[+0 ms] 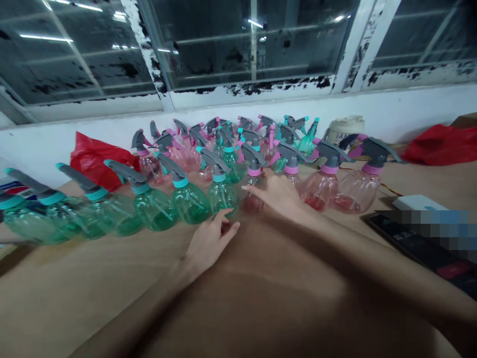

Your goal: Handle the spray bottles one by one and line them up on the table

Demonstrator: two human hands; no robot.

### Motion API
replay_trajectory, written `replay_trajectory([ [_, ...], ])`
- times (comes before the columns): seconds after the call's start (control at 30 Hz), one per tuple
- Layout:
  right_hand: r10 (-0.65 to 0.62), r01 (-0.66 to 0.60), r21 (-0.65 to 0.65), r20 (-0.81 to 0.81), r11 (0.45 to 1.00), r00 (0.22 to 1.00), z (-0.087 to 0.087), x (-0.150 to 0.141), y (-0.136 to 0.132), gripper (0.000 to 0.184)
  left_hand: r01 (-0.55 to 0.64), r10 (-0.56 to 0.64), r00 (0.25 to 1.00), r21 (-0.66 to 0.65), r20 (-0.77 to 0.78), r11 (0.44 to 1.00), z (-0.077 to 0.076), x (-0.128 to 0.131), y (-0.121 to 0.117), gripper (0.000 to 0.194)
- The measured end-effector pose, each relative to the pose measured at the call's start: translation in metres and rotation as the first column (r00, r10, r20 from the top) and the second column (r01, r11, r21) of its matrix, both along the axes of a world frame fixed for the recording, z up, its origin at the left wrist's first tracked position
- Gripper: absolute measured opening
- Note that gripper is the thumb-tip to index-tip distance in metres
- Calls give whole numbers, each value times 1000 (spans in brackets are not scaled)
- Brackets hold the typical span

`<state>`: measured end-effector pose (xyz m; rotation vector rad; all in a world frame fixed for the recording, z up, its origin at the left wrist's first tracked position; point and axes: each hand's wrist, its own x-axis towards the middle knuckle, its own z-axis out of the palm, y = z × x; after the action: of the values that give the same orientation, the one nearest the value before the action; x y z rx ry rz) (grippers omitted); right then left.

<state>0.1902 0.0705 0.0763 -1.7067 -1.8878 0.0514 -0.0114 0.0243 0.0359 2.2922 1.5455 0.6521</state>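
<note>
A row of spray bottles runs across the table, green ones with teal collars on the left and pink ones with pink collars on the right. My left hand point(210, 239) is low in front of the green spray bottle point(221, 196), its fingers loosely curved and apart, holding nothing. The fingertips come close to that bottle's base; whether they touch it is unclear. My right hand point(281, 194) is beside the pink spray bottle point(252, 203). Its thumb stretches across the front of that bottle and the index finger points up at its side, spread apart. The remaining right fingers are partly hidden.
More spray bottles point(186, 156) crowd behind the row, near the wall. A red plastic bag point(95, 161) lies at the left, another red bag point(441, 144) at the right. A pale container point(345, 130), a white box point(419, 203) and a phone point(413, 243) are on the right.
</note>
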Motion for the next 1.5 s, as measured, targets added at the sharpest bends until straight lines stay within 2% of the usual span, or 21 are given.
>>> replay_trajectory([
  [0.23, 8, -6, -39, 44, 999, 999, 2, 1, -8, 64, 28, -28, 999, -14, 28, 1000, 3, 5, -14, 28],
  [0.47, 23, -18, -62, 92, 998, 996, 7, 10, -46, 68, 20, -23, 997, 41, 69, 999, 2, 16, -25, 33],
  [0.6, 89, -81, -81, 108, 993, 990, 4, 18, -75, 67, 2, -7, 997, 64, 80, 998, 3, 28, -32, 62],
  [0.67, 128, -121, -71, 106, 990, 986, 5, 24, -88, 63, 36, -39, 994, 31, 101, 999, 5, 35, -37, 74],
  [0.8, 252, -245, -104, 70, 964, 965, 13, 37, -100, 55, 168, -152, 968, -67, 198, 983, 8, 44, -45, 76],
  [0.9, 338, -341, -45, -58, 939, 939, 18, 45, -92, 47, 189, -164, 962, -98, 216, 977, 9, 47, -48, 76],
  [0.97, 414, -423, 7, -226, 906, 882, 17, 48, -81, 51, 190, -163, 964, -115, 211, 975, 10, 47, -49, 73],
  [1.07, 529, -586, 54, -503, 809, 684, 10, 45, -67, 62, 196, -170, 967, -130, 192, 972, 10, 49, -48, 72],
  [1.13, 572, -637, 127, -597, 760, 563, 7, 40, -61, 56, 206, -186, 968, -112, 170, 972, 8, 51, -46, 77],
  [1.23, 603, -639, 234, -657, 733, 452, 3, 30, -58, 42, 252, -239, 960, -80, 143, 964, 4, 52, -39, 83],
  [1.3, 602, -614, 273, -676, 740, 424, 2, 26, -56, 31, 279, -271, 956, -67, 116, 958, 0, 51, -32, 85],
  [1.37, 594, -579, 290, -669, 762, 447, 0, 25, -54, 23, 294, -290, 954, -59, 76, 954, -3, 48, -26, 89],
  [1.5, 605, -568, 306, -646, 764, 466, -5, 25, -45, 25, 350, -355, 931, -62, -89, 935, -10, 36, -15, 99],
])
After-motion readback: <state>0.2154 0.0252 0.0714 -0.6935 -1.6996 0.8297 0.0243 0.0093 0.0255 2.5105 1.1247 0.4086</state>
